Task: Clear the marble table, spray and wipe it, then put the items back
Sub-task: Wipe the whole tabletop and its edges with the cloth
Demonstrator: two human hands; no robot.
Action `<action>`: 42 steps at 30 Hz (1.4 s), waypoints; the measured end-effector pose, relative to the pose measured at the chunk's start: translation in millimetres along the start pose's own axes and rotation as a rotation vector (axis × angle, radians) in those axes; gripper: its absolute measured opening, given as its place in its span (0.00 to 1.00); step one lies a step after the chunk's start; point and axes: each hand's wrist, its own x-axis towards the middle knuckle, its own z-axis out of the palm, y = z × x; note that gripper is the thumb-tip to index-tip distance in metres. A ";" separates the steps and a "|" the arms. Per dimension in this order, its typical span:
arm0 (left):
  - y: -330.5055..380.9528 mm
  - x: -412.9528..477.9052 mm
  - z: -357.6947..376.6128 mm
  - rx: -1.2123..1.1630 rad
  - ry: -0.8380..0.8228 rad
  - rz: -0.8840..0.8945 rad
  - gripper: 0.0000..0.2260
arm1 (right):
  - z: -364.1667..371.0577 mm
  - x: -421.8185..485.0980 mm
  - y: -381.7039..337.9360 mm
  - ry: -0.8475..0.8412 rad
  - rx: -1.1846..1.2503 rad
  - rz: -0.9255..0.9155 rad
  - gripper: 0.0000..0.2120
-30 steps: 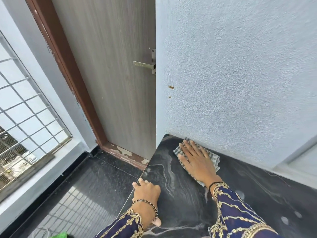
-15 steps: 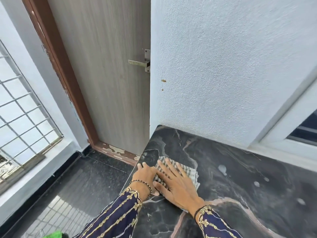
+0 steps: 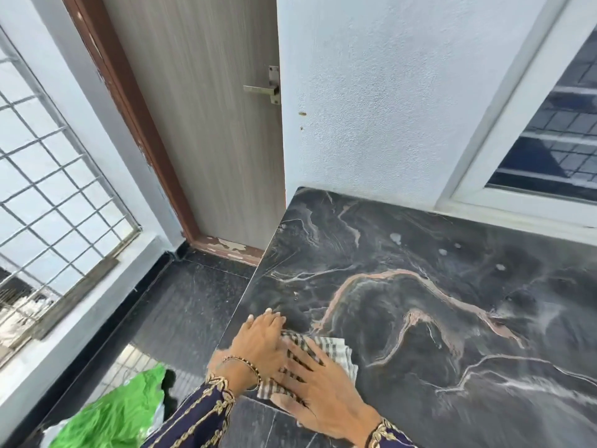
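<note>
The black marble table (image 3: 436, 302) with pink and white veins fills the lower right, set into the corner of the wall. A checked grey-and-white cloth (image 3: 336, 349) lies near the table's left front edge. My right hand (image 3: 319, 389) presses flat on the cloth with its fingers spread. My left hand (image 3: 261, 344) rests at the table's left edge, with its fingers lying on the cloth's left end. A few pale droplets sit on the marble farther back.
A grey wooden door (image 3: 200, 124) with a metal handle (image 3: 263, 88) stands behind the table's left end. A grilled window (image 3: 48, 189) is on the left wall, another window (image 3: 555, 137) on the right. A green bag (image 3: 109, 415) lies on the dark floor.
My right hand has drawn the cloth from the back corner by the wall toward the front left edge. My left hand stayed at the edge and now touches the cloth.
</note>
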 end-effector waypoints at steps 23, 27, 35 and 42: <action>70.5 113.3 6.4 -0.243 0.236 0.054 0.15 | -43.4 22.1 191.9 0.049 -0.011 0.075 0.27; 82.1 180.6 -8.2 -0.144 0.132 0.008 0.42 | -58.8 61.9 256.0 0.067 -0.027 0.114 0.28; 113.6 280.2 -36.9 0.181 -0.238 -0.253 0.66 | -86.5 139.7 363.1 0.082 -0.090 0.178 0.26; 118.8 283.8 -35.5 0.200 -0.296 -0.261 0.70 | -102.8 182.7 392.1 0.066 -0.071 0.261 0.28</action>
